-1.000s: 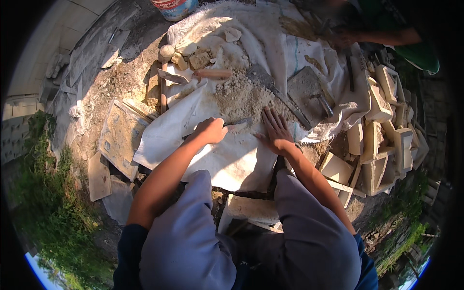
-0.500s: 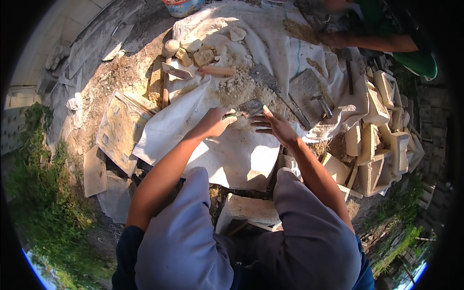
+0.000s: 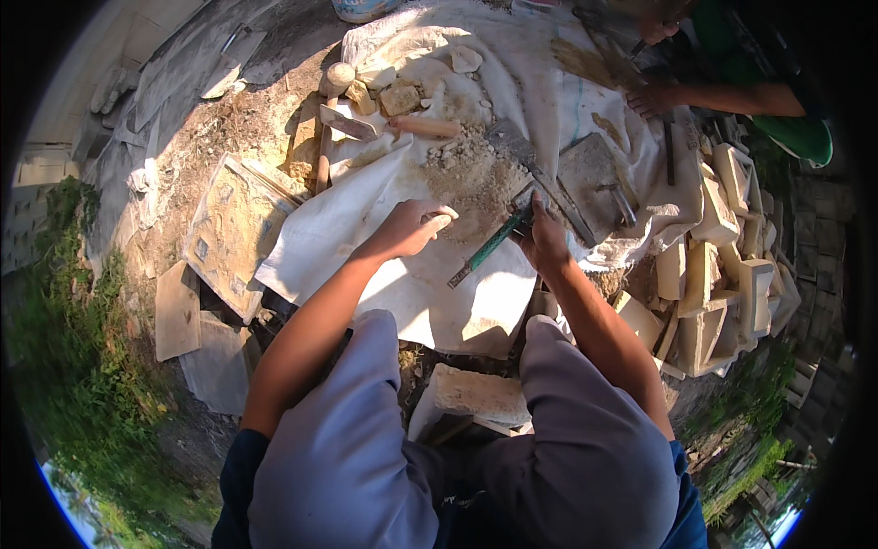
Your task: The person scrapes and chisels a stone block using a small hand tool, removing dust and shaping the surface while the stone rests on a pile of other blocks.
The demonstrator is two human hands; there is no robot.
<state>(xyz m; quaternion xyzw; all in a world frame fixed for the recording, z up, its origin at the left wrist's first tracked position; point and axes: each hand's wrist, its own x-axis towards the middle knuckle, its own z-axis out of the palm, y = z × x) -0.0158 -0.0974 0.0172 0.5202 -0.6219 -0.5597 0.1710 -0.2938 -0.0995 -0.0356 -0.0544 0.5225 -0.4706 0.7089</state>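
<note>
In my right hand [image 3: 546, 233] is a scraper with a green handle [image 3: 494, 247], its handle end slanting down toward my left and its flat grey blade partly hidden by the fingers. My left hand [image 3: 416, 227] hovers to the left of it, fingers curled and thumb pressed against them; whatever they may hold is hidden. Both hands are above a white sheet [image 3: 393, 274], close to a heap of pale crumbled rubble [image 3: 471, 178]. Just beyond the right hand lie a long flat metal tool [image 3: 540, 174] and a square grey plate with a handle [image 3: 594, 174].
A hammer [image 3: 347, 122], a wooden handle [image 3: 425, 126] and several stones [image 3: 400, 98] lie at the far left of the sheet. Pale hollow blocks [image 3: 704, 274] are piled on the right. Another person's hand [image 3: 651, 98] rests at the far right. A block [image 3: 476, 393] sits between my knees.
The scraper has passed from my left hand into my right, and its handle has swung down toward the lower left. The other person's near hand has come down onto the sheet.
</note>
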